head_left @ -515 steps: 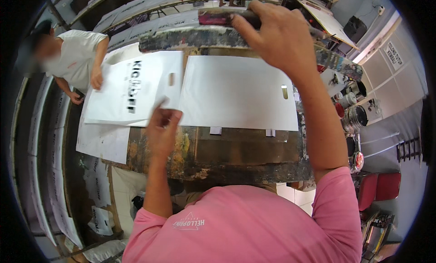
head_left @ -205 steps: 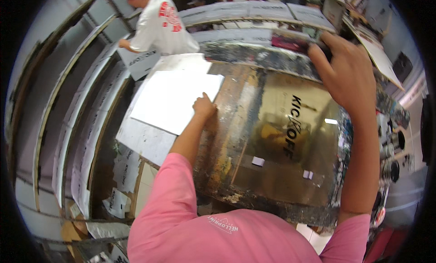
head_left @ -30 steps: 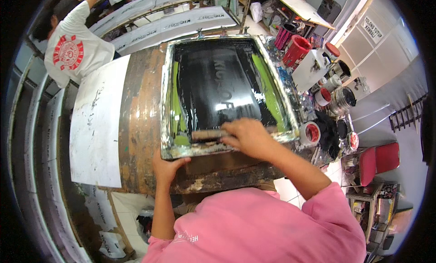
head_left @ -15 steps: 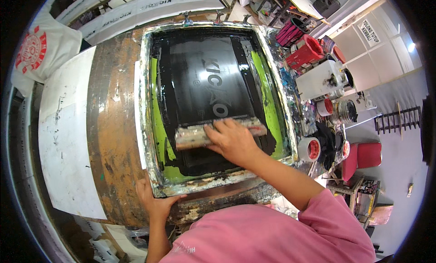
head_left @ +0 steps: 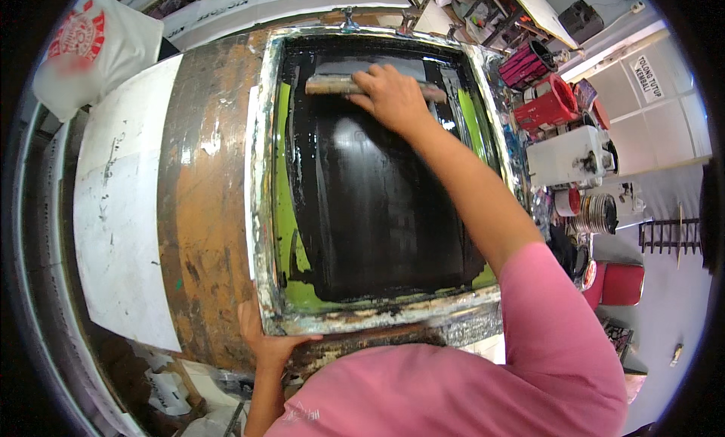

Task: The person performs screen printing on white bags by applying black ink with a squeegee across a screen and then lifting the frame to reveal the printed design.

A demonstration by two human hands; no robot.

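Observation:
A large screen printing frame (head_left: 260, 210) with a paint-crusted rim lies on the table. Its mesh (head_left: 377, 233) is coated with black ink, and green strips show along the sides. At the far end of the mesh, my right hand (head_left: 393, 97) is closed around the handle of a squeegee (head_left: 328, 86), which lies crosswise. Its blade edge is hidden. My left hand (head_left: 268, 337) holds the frame's near left corner, thumb along the near edge and fingers up the left side.
A brown worn table (head_left: 208, 233) carries white sheets (head_left: 117, 203) at left. Hinge clamps (head_left: 349, 20) sit at the frame's far edge. Along the right stand a red bucket (head_left: 545, 105), a white jerrycan (head_left: 566, 156) and stacked tins (head_left: 596, 213). A white printed cloth (head_left: 98, 59) hangs far left.
My right hand has pushed the squeegee from the near part of the mesh to its far end. Black ink now covers the lettering that showed before. My left hand stays at the corner.

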